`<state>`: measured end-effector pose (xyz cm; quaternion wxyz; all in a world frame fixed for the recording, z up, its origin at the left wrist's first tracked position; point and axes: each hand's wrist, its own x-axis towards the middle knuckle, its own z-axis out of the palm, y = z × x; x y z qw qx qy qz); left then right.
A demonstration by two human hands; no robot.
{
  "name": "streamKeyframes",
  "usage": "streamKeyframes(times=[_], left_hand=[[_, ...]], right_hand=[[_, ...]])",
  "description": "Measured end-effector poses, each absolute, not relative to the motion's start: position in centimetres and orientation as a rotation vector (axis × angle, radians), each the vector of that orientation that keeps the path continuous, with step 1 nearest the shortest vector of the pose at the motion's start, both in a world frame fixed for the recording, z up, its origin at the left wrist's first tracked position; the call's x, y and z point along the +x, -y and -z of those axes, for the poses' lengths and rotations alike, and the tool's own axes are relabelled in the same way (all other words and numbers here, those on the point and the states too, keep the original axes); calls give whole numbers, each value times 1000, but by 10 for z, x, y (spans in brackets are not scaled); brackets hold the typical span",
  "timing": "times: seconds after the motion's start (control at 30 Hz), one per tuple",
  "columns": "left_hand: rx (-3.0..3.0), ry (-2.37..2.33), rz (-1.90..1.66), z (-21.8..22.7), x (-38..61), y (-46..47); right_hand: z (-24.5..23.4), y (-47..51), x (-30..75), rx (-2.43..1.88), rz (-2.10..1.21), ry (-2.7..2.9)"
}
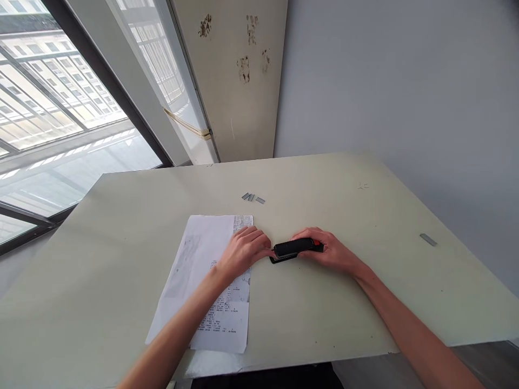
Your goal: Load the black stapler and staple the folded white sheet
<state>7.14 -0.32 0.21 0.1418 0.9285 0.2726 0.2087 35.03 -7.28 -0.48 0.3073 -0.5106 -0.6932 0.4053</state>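
A black stapler (pixel 292 248) with a red patch at its rear lies on its side or slightly tilted, just right of the papers. My right hand (pixel 322 249) is wrapped around its back half, thumb on the near side and fingers on the far side. At the stapler's front end is my left hand (pixel 248 248), its fingers curled together and its thumb and fingertip touching the stapler's mouth. Whether anything small is pinched there is hidden. Under the left hand and forearm lie printed paper sheets (pixel 206 232), partly overlapping, with text and a patterned strip along the right side.
Several grey staple strips (pixel 252 198) lie beyond the papers on the pale table (pixel 121 243). One more staple strip (pixel 428 239) is near the right edge. Behind the table stand a stained cream panel (pixel 243 108) and a grey wall (pixel 385 81); a window (pixel 52 81) is at left.
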Motion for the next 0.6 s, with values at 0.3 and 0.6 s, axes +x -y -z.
streamKeyframes(times=[0.3,0.6], left_hand=[[2601,-1102,-441,-21,-33,69],[2722,-1132,-183,-9,-83,155]], right_hand=[[2,73,351,-1362,-1157,1778],[2,84,344,-1333,-1192,1835]])
